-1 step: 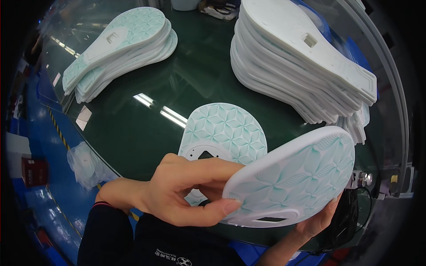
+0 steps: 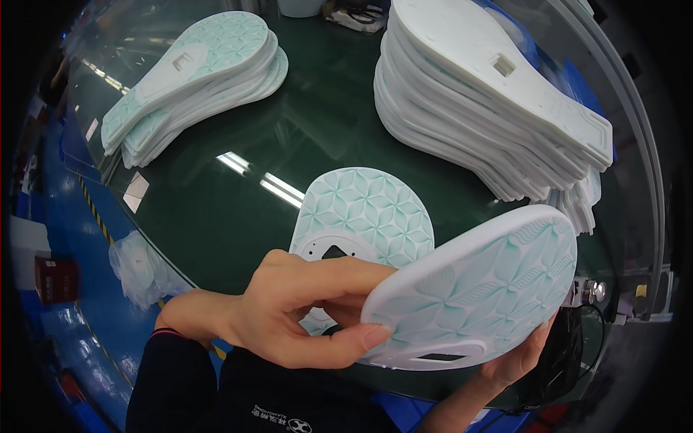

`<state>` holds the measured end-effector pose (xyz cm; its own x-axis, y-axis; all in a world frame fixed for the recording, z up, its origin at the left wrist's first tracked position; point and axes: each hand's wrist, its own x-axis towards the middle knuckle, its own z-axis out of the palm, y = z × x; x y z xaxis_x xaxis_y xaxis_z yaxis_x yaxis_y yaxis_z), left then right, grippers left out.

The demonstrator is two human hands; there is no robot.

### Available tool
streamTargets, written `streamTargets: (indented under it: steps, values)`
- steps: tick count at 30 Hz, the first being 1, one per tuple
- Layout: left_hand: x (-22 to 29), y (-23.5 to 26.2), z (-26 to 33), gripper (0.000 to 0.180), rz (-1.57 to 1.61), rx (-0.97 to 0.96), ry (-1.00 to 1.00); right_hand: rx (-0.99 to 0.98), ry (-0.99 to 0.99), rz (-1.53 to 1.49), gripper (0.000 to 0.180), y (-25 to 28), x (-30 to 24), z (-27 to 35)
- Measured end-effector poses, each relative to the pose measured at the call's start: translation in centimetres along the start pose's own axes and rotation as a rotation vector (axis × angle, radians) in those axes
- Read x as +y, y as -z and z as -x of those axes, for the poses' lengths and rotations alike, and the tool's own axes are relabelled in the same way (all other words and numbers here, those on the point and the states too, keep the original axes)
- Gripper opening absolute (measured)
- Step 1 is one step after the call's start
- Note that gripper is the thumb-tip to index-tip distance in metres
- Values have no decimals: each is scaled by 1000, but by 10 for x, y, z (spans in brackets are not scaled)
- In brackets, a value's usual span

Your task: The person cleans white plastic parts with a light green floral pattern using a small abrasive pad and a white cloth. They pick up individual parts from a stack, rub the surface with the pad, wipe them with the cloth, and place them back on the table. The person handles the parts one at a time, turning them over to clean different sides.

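Tilted up in front of me is a white plastic panel (image 2: 476,289) with a rounded end, a pale green petal pattern and a dark slot low on its face. My left hand (image 2: 310,310) pinches its left edge, thumb on the patterned face and the other fingers behind. From the lower right, my right hand (image 2: 523,357) grips the opposite edge; some of its fingers are hidden by the panel. Behind my left hand a second patterned panel (image 2: 368,209) lies on the table, with a diamond-shaped hole and small round holes. Its lower part is mostly covered by my hand.
At the far left of the dark green table (image 2: 216,224) is a stack of patterned panels (image 2: 195,79). A taller stack of white panels (image 2: 462,94) rises at the far right. A clear plastic bag (image 2: 144,267) sits beyond the left edge, and a metal knob (image 2: 595,291) stands at right.
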<state>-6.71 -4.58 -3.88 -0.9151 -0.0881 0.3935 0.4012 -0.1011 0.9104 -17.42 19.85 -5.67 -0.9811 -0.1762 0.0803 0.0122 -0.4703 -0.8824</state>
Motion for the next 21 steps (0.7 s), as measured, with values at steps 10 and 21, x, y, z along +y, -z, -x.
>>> streamTargets:
  steps: [10,21]
  values:
    - [2,1,-1,33,-27,1,17,12,34,-30,63,0,0,2]
    - [2,2,0,33,-40,-19,12,7,9,-40,63,2,-1,2]
